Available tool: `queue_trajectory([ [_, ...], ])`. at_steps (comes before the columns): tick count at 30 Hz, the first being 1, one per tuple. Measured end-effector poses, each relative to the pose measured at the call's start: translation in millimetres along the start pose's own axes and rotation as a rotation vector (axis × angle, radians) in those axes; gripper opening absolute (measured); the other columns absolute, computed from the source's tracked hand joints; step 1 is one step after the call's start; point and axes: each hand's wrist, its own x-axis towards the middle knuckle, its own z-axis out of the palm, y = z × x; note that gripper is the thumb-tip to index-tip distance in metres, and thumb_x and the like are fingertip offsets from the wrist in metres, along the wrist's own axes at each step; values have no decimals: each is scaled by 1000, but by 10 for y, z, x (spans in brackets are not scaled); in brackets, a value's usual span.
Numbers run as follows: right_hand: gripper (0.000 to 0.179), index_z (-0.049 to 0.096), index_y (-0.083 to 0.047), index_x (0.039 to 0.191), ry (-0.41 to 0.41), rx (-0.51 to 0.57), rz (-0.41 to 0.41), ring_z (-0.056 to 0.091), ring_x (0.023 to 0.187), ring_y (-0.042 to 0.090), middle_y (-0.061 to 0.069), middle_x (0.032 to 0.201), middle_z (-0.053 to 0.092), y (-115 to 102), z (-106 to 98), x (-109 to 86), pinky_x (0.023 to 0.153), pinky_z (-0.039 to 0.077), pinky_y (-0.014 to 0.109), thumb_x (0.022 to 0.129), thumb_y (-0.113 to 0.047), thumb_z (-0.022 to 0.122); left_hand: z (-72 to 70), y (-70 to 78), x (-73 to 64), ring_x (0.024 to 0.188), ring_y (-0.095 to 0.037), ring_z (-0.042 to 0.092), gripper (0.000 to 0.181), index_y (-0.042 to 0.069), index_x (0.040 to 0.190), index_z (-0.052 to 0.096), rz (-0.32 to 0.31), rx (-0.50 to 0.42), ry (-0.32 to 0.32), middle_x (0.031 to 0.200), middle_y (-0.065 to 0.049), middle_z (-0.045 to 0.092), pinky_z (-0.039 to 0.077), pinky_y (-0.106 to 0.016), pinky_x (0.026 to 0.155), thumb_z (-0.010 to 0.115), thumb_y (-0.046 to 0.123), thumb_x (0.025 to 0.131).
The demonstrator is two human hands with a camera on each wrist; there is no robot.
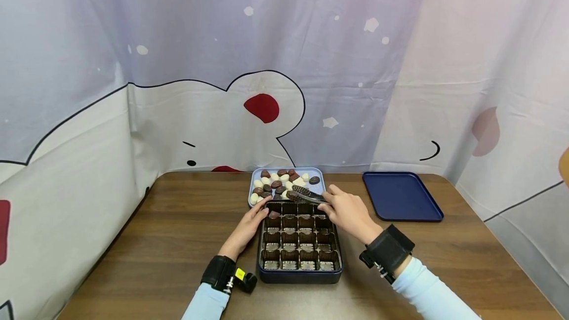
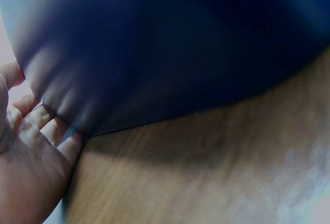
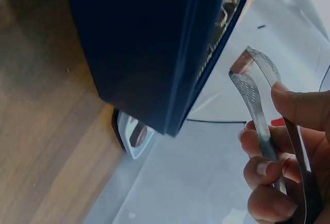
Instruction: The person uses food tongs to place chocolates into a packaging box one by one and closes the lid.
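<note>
My right hand (image 1: 348, 210) grips metal tongs (image 3: 265, 108) between thumb and fingers. A brown chocolate (image 3: 241, 64) is caught between the perforated tips. In the head view the tongs reach left over the back row of a dark blue box (image 1: 300, 276), fitted with a brown divided insert. One brown chocolate (image 1: 274, 214) sits in the back left compartment. My left hand (image 1: 244, 228) rests along the box's left side near its back corner, fingers extended against the wall. Behind the box, a light blue tray (image 1: 314, 171) bears several white and brown chocolates (image 1: 276, 183).
A dark blue lid-like tray (image 1: 402, 196) lies flat on the wooden table (image 1: 186, 231), at the back right. A printed curtain (image 1: 200, 122) hangs right behind the table's back edge.
</note>
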Motion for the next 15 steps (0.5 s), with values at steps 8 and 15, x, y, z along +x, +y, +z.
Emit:
queue_trajectory([
  [8, 26, 70, -12, 105, -93, 10, -13, 36, 52, 5, -4, 79, 41, -78, 62, -85, 47, 25, 21, 86, -29, 71, 6, -24, 0, 147, -35, 15, 50, 21, 151, 33, -10, 6, 5, 161, -8, 18, 14, -61, 115, 41, 32, 104],
  [15, 35, 70, -8, 112, -134, 40, 21, 36, 51, 7, -2, 80, 41, -91, 81, -84, 46, 25, 21, 86, -32, 71, -2, -22, 21, 147, -35, 15, 51, 22, 151, 33, -10, 5, 7, 161, -7, 20, 14, -61, 115, 43, 34, 103],
])
